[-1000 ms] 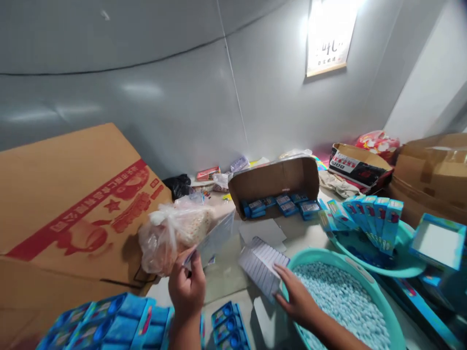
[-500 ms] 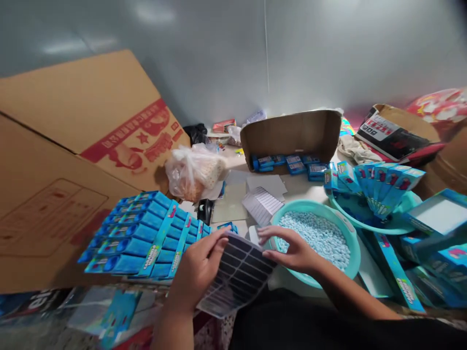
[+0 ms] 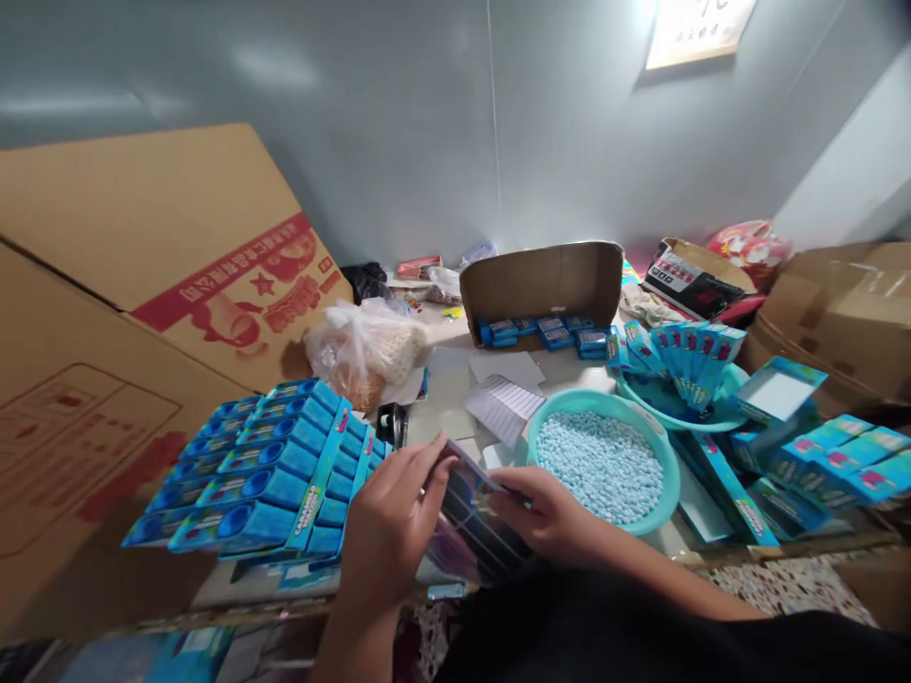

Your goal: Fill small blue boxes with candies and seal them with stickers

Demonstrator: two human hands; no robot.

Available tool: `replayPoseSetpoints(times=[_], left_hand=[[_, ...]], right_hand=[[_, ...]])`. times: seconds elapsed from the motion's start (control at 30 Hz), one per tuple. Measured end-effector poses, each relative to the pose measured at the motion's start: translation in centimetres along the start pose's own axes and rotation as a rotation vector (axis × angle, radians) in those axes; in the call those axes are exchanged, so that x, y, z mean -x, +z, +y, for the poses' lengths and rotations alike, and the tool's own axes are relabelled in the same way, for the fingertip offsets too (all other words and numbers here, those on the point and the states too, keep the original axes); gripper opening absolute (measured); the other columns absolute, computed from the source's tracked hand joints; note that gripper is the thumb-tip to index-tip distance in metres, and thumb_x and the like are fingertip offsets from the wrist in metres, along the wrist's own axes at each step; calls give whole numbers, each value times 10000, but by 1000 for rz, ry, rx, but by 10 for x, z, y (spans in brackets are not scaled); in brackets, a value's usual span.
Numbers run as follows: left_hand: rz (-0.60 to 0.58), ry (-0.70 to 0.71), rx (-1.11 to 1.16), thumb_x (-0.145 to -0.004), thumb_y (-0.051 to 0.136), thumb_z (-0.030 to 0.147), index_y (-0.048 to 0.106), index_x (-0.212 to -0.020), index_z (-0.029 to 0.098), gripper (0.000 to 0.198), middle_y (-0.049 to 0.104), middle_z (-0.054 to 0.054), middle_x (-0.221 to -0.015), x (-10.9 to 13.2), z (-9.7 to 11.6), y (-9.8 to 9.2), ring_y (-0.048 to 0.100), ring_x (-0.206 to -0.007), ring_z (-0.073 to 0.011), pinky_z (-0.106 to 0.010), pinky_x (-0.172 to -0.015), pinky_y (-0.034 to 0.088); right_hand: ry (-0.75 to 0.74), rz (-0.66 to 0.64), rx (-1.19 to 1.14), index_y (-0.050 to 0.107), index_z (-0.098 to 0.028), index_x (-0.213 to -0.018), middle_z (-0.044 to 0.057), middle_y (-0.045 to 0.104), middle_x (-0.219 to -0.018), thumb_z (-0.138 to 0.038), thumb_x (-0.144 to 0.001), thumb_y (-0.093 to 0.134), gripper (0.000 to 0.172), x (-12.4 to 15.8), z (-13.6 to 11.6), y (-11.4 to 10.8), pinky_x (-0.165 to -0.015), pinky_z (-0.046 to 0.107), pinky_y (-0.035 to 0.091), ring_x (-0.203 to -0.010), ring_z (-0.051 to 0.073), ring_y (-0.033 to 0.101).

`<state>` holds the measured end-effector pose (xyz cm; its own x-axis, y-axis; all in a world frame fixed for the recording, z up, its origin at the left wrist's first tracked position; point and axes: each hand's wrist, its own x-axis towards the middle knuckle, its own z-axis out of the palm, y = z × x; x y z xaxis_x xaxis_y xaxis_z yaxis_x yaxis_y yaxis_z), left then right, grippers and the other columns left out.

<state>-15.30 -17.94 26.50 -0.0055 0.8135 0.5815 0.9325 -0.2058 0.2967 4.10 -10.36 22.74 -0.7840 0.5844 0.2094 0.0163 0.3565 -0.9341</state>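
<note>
My left hand [image 3: 388,526] grips the left edge of a sticker sheet [image 3: 475,517], a glossy sheet of dark rectangular labels held near my lap. My right hand [image 3: 545,517] rests on the sheet's right side with the fingers curled onto it, pinching at a label. A stack of blue packets [image 3: 270,465] lies just left of my left hand. A teal basin [image 3: 661,465] full of small pale blue pellets sits right of my right hand.
A big cardboard box [image 3: 142,285] with red print fills the left. A plastic bag [image 3: 362,346], white label sheets [image 3: 502,408], an open carton [image 3: 541,280] with blue packets, a second teal basin [image 3: 641,391] of upright packets and more boxes [image 3: 840,313] crowd the table.
The sticker sheet came from up by the plastic bag down to my lap. My right hand left the white sheet by the basin and now lies on the dark sheet.
</note>
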Motion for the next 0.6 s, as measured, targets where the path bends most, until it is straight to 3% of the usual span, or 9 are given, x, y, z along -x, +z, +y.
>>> replayPoseSetpoints(times=[0.17, 0.6], left_hand=[[76, -16, -79, -924, 567, 174, 604, -1246, 202, 325, 715, -63, -1094, 8, -3, -5, 659, -1029, -189, -323, -936, 529], [67, 89, -159, -895, 581, 119, 456, -1425, 195, 550, 673, -94, -1238, 10, -3, 4, 631, -1143, -205, -344, -994, 519]], right_hand=[[-8, -15, -2, 601, -150, -863, -17, 538, -722, -289, -996, 454, 243, -9, -5, 2, -609, 209, 403, -667, 106, 456], [-77, 98, 70, 649, -148, -911, 8, 615, -748, -286, -983, 472, 235, -11, 6, -3, -613, 217, 451, -661, 120, 520]])
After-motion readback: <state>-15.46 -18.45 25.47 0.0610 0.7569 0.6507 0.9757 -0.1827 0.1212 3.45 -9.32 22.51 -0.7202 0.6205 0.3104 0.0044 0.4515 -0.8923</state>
